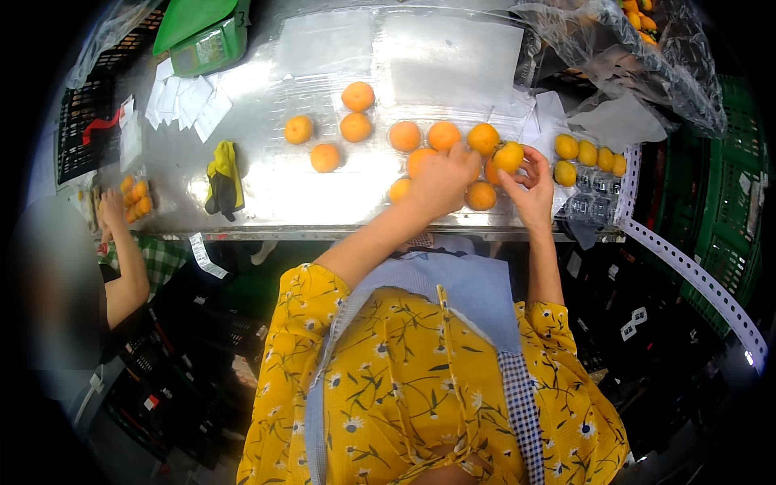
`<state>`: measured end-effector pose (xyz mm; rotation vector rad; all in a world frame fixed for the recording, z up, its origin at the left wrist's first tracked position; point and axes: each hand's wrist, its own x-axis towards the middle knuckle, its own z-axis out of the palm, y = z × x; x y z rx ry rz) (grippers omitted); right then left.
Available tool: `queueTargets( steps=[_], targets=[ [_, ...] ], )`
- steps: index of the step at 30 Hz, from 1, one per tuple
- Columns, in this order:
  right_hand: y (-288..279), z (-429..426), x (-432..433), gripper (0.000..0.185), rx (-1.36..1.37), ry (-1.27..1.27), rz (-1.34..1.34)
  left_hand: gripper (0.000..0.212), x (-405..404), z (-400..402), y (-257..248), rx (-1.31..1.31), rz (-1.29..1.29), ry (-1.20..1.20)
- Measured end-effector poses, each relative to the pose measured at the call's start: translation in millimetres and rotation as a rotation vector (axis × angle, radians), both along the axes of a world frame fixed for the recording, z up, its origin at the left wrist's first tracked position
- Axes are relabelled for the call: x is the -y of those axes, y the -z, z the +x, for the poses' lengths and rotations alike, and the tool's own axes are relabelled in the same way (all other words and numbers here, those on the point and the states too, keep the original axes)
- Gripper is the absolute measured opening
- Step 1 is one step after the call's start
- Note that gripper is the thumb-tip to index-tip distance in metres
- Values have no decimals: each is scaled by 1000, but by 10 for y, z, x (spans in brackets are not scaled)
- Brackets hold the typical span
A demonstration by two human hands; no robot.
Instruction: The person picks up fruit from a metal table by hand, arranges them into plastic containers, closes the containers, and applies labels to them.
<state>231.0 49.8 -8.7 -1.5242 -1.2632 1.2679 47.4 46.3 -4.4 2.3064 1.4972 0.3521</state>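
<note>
Several round orange fruits, perhaps persimmons, sit in clear plastic trays on a shiny metal table. My right hand (530,185) has its fingers and thumb around a yellow-orange fruit (507,157), lifted over the right end of the rows. Beside it, my left hand (445,179) reaches over the middle of the same tray; its fingertips are among the fruits, and whether they grip one is hidden. An orange fruit (405,136) lies left of the left hand. Further left, more fruits (357,97) stand in another clear tray. A dark moulded tray at the right holds several yellower fruits (566,147).
A green scale (209,42) and white paper slips (191,103) are at the back left. A yellow and grey cloth or glove (225,182) lies near the front edge. A co-worker's hand (111,209) is at the far left. Plastic film (636,73) covers a crate at the right.
</note>
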Motion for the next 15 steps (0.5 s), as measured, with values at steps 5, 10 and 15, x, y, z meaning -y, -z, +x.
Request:
queueTargets(
  steps=[5, 10, 15],
  targets=[
    [-95, -57, 11, 55, 255, -128, 103, 48, -22, -421, -231, 584, -525, -309],
    [-223, -311, -22, 50, 642, -395, 409, 58, 96, -858, -365, 1396, -1068, -608],
    [-179, -402, -26, 48, 801, -444, 441, 49, 228, -905, -279, 1447, -1031, -619]
  ],
)
